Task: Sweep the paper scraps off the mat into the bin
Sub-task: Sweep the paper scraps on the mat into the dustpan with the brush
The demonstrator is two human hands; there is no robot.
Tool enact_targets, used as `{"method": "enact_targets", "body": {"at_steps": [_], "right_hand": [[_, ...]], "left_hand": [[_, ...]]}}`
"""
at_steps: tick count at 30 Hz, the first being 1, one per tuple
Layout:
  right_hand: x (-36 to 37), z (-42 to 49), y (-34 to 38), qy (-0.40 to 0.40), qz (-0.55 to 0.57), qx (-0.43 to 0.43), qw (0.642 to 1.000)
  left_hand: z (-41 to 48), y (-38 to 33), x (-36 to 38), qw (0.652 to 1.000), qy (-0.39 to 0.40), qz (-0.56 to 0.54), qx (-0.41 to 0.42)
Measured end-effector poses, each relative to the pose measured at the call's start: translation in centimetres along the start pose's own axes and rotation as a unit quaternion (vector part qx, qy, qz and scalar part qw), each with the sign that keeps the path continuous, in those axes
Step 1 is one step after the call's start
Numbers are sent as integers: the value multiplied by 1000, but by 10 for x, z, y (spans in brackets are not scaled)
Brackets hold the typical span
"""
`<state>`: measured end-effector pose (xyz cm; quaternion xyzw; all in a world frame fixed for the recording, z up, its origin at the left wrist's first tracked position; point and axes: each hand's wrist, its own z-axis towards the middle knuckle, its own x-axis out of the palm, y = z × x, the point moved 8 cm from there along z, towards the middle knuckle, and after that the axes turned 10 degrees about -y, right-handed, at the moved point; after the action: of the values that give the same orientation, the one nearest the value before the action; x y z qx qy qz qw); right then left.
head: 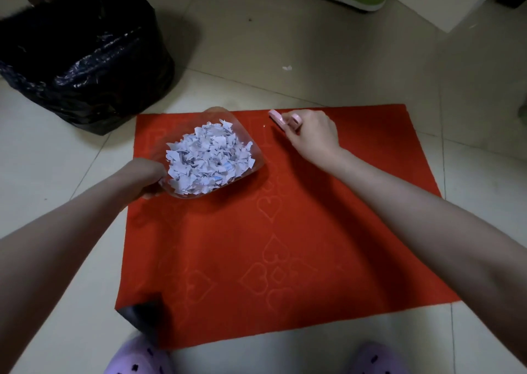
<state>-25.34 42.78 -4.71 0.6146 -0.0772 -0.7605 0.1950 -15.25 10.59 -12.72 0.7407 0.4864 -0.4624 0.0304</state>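
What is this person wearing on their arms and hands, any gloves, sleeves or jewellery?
Nothing that shows. Both arms are bare up to the picture's edge, with no sleeve in sight. The left hand and right hand have no gloves, and no watch or bracelet sits at either wrist. Rings cannot be judged, as the fingers are mostly hidden.

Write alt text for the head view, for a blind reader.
A person's left hand holds a clear scoop heaped with paper scraps over a red mat; the right hand grips a small pink tool on the mat. A black-lined bin stands far left.
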Motion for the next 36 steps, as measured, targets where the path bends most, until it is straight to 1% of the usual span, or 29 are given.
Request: {"method": "enact_targets", "body": {"at_steps": [5, 8, 15, 17, 19, 21, 23, 27, 30, 31, 33, 34, 36], "right_hand": [[3, 25, -13, 8, -45, 8, 999], [11, 33, -14, 35, -64, -5, 997], [32, 32, 4, 102, -57, -18, 993], [33, 33, 7, 123, -26, -4, 992], [27, 38, 3, 132, 56, 43, 989], [10, 45, -8, 102, 163, 95, 977], [-5, 49, -23, 80, 184, 116, 973], [-2, 48, -31, 92, 76, 122, 985], [1, 51, -17, 49, 16, 106, 993], [5, 53, -11, 49, -4, 95, 994], [16, 51, 1, 87, -13, 82, 993], [22, 49, 6, 111, 7, 84, 990], [28, 45, 8, 140, 120, 115, 976]], "left_hand": [[7, -21, 7, 999, 1, 45, -3], [4, -34, 3, 998, -11, 66, 6], [-8, -50, -5, 989, 5, 146, 21], [-10, -54, -8, 988, 5, 156, 21], [-12, -56, -9, 987, 7, 163, 15], [-10, -55, -9, 986, 10, 167, 13], [-8, -53, -8, 987, 12, 163, 10], [-6, -47, -7, 990, 11, 142, -7], [-5, -49, -6, 991, 9, 131, -5], [-4, -50, -6, 992, 7, 129, -5], [-4, -48, -7, 992, 6, 129, -6], [-5, -48, -6, 992, 8, 129, -8], [-4, -46, -5, 992, 8, 129, -8]]}}
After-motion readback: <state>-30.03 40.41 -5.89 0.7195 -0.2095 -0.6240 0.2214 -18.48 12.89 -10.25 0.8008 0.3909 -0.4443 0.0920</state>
